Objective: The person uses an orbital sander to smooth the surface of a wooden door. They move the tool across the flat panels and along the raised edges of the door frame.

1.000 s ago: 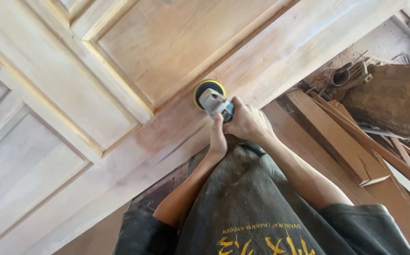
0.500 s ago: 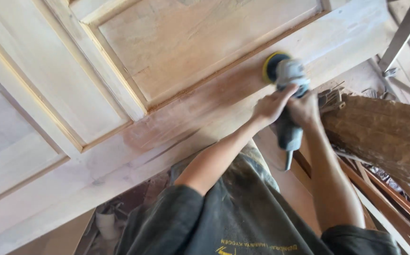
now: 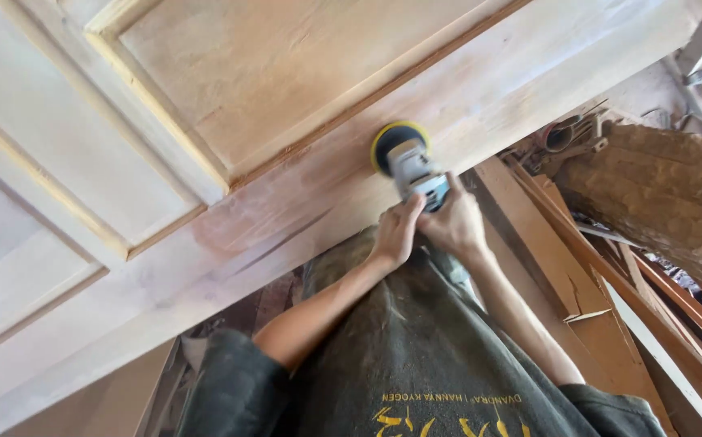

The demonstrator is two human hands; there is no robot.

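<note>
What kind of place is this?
Likely a woodworking or joinery shop: both hands hold a power sander against an unfinished panelled wooden door, with offcut planks and a rough log piled beside it.

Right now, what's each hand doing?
Left hand: closed on the grey sander, near its head.
Right hand: closed around the sander's body, its yellow-edged pad on the wooden door.

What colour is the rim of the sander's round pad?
Yellow, around a dark pad; clearest in the head view.
</note>
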